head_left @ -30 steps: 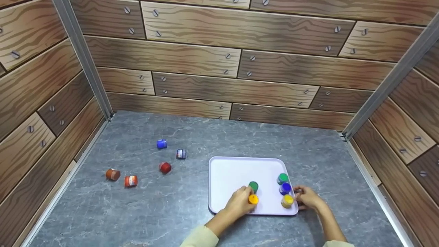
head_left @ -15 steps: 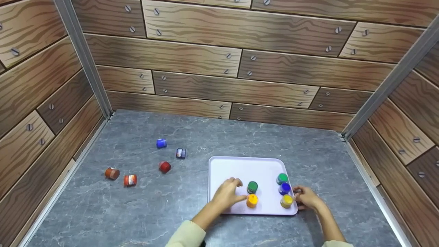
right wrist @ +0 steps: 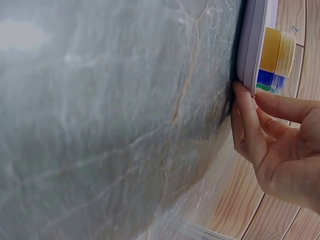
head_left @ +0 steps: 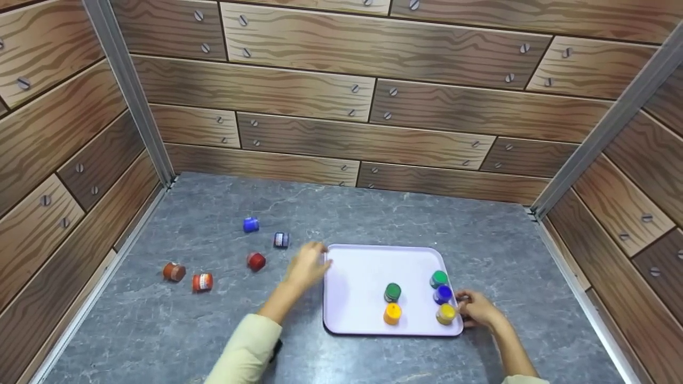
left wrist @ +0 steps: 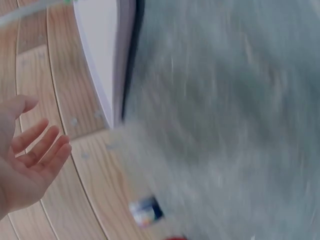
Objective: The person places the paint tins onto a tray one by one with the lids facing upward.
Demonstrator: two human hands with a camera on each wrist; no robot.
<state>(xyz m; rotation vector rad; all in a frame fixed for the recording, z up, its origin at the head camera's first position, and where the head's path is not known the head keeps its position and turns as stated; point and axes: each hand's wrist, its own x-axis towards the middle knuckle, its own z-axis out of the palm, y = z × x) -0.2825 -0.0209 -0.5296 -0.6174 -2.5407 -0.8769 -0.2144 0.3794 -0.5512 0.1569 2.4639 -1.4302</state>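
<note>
My left hand (head_left: 307, 266) is over the left edge of the pale lilac tray (head_left: 368, 261) with its fingers loosely spread and nothing in them. In the left wrist view the same hand (left wrist: 35, 155) shows relaxed, parted fingers. My right hand (head_left: 478, 308) pinches the tray's right rim, thumb at the edge and fingers against the outer side, as the right wrist view shows. On the tray, a dark green paint pot (head_left: 392, 292) stands behind an orange paint pot (head_left: 392, 313). Along the right rim stand a green pot (head_left: 439, 279), a blue pot (head_left: 443, 294) and a yellow pot (head_left: 446, 313).
Left of the tray, several paint pots lie on the grey marbled table (head_left: 160, 330): a blue one (head_left: 251, 224), a dark blue one (head_left: 281, 240), a red one (head_left: 256, 261), a brown one (head_left: 174, 272) and an orange-red one (head_left: 203, 282). Wood-patterned walls (head_left: 299, 96) enclose the table.
My left hand has let go of the orange pot, leaving it standing on the tray, and has moved left and away to the tray's left edge. The right hand has stayed at the rim.
</note>
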